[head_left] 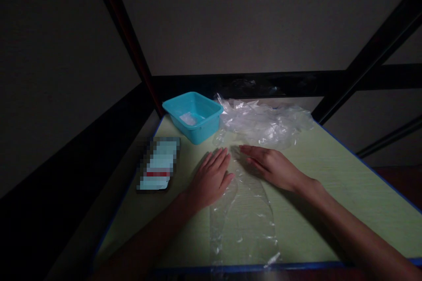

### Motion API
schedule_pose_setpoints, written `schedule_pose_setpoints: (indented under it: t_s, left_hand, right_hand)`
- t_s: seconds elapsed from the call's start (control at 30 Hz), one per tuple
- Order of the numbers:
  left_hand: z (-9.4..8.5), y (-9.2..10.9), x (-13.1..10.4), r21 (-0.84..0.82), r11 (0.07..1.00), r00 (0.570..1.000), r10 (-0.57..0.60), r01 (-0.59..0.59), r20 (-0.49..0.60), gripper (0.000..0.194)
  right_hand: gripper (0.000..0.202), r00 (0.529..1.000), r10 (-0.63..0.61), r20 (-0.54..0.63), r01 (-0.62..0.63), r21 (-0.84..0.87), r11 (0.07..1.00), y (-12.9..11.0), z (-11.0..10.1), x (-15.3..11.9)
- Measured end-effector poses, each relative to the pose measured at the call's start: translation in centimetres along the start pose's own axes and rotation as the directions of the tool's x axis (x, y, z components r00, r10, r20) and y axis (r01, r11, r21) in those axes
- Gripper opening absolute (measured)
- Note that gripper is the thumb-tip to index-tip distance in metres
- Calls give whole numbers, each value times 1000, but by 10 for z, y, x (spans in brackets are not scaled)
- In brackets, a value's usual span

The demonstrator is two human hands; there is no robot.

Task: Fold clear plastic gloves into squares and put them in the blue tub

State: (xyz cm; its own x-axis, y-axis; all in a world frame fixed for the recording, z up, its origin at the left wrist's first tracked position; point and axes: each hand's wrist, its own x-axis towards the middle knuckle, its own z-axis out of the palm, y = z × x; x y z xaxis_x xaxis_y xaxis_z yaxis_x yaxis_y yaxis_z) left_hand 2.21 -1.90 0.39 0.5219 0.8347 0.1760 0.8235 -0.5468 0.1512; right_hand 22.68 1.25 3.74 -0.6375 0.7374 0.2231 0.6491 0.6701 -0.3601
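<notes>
Clear film (247, 219) under left hand (212, 178); basin (203, 131) holds whitish piece (187, 118).

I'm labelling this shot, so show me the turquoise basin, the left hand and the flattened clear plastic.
Turquoise basin (208, 131), head view: outer wall.
Left hand (211, 180), head view: its back.
Flattened clear plastic (246, 219), head view: middle.
</notes>
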Motion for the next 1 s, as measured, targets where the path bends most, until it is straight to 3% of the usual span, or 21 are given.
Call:
schedule_pose_setpoints:
  t_s: [0.1, 0.2, 0.37, 0.67, 0.87, 1.0]
  left_hand:
    - [1, 1, 2, -26, 1000, 1000, 5, -6, -16, 46]
    - [3, 4, 0, -36, 999, 1000, 7, -8, -18, 49]
    - [9, 4, -5, -23, 998, 999, 54, -54, -7, 51]
    - [9, 4, -8, 22, 997, 996, 74, -76, 52, 56]
    - [3, 1, -5, -25, 999, 998, 31, -30, 45, 52]
    - [-5, -9, -6, -2, 998, 994, 60, -60, 90, 62]
  right_hand:
    - [41, 999, -21, -26, 20, -20, 1000, -7, 14, 2]
    - [45, 998, -58, 23, 58, 15, 998, -9, 23, 1]
    - [51, 986, -95, 139, 93, 25, 995, -4, 25, -6]
    - [59, 960, -45, 275, 55, -31, 998, 5, 28, -8]
    - [56, 970, -49, 239, 60, -38, 997, 8, 25, -7]
    - [61, 971, -68, 230, 81, -50, 995, 11, 20, -9]
